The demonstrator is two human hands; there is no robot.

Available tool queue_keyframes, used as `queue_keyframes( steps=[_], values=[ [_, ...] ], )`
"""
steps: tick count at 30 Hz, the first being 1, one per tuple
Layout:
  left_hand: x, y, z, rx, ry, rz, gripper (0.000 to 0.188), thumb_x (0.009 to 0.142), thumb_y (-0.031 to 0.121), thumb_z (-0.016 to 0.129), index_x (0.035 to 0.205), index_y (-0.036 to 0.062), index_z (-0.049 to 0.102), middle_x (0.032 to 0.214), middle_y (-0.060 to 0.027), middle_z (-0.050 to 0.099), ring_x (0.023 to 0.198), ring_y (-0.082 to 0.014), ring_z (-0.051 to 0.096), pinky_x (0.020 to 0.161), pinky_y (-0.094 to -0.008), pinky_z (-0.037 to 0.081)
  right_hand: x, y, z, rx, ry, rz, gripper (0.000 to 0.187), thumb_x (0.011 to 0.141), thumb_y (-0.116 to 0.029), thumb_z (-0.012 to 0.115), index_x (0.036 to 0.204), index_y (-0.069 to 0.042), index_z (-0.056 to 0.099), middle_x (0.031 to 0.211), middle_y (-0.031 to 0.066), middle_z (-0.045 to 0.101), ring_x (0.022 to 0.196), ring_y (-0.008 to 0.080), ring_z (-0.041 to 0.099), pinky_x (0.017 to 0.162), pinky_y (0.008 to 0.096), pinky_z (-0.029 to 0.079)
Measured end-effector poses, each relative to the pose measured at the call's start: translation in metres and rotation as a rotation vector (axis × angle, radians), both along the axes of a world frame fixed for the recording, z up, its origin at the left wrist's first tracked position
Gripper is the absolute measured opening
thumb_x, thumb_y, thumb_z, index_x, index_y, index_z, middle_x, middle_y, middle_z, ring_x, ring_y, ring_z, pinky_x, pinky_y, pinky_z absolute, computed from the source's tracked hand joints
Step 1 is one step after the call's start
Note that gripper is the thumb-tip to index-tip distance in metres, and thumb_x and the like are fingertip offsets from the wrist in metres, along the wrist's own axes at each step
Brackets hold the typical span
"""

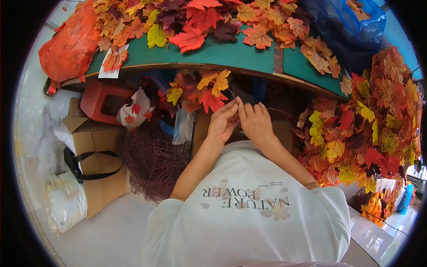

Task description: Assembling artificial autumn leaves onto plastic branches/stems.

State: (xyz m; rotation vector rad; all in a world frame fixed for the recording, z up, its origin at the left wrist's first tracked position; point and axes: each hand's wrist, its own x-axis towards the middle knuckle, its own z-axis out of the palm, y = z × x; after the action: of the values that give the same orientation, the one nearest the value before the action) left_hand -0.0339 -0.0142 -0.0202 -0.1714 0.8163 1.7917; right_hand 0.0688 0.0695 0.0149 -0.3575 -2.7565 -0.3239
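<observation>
In front of my chest, my left hand [223, 120] and my right hand [255, 119] meet, their fingertips pinched together on a thin dark stem. On its left end, a spray of artificial maple leaves [212, 92] in yellow, orange and red hangs just below the table edge. To the right of my right hand, a thin twig [282, 111] runs out toward a big bunch of artificial maple leaves [351, 138]. The exact spot between my fingertips is hidden.
Loose artificial leaves [200, 22] heap on the green table [173, 56]. An orange bag [71, 44] sits left, a blue plastic bag [342, 31] right. Under the table are a red plastic stool [100, 100], a bundle of dark twigs [153, 155] and a cardboard box [100, 182].
</observation>
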Motion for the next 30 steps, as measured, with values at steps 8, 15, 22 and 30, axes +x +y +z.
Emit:
queue_keyframes(
  steps=[8,15,22,30],
  values=[
    [-0.015,-0.007,-0.021,-0.027,0.129,-0.213,0.031,0.086,0.010,0.060,0.115,0.0024,0.058,0.104,-0.0054,0.063,0.091,-0.0152,0.061,0.082,-0.0297,0.049,-0.002,0.009,0.007,0.024,-0.119,0.089,0.031,0.075,-0.015,0.052,0.100,0.002,0.060,0.092,0.0092,0.052,0.082,0.0221,0.051,0.084,0.0351,0.043],
    [-0.028,-0.012,-0.026,0.227,0.005,-0.037,0.017,0.088,0.006,0.056,0.105,0.0055,0.059,0.096,-0.0076,0.063,0.087,-0.0145,0.061,0.095,-0.0384,0.045,-0.040,0.107,0.064,-0.056,0.357,0.383,0.028,0.074,-0.012,0.058,0.101,-0.009,0.060,0.095,0.0050,0.059,0.085,0.0201,0.059,0.064,0.0278,0.052],
    [-0.024,-0.002,-0.010,0.398,-0.020,0.075,0.019,0.088,0.003,0.055,0.107,0.0059,0.057,0.092,-0.0041,0.058,0.076,-0.0103,0.058,0.096,-0.0345,0.044,-0.081,0.214,0.078,0.232,-0.045,0.024,0.016,0.073,-0.007,0.056,0.089,-0.005,0.059,0.083,0.0059,0.053,0.083,0.0208,0.059,0.064,0.0275,0.053],
    [-0.019,-0.006,-0.011,0.358,-0.061,0.041,0.020,0.086,-0.001,0.056,0.106,0.0025,0.059,0.089,-0.0051,0.061,0.074,-0.0117,0.061,0.083,-0.0317,0.053,-0.085,0.232,0.076,0.272,-0.060,0.175,0.006,0.071,-0.007,0.056,0.077,-0.005,0.057,0.081,0.0072,0.053,0.077,0.0214,0.060,0.060,0.0297,0.053]
  ],
)
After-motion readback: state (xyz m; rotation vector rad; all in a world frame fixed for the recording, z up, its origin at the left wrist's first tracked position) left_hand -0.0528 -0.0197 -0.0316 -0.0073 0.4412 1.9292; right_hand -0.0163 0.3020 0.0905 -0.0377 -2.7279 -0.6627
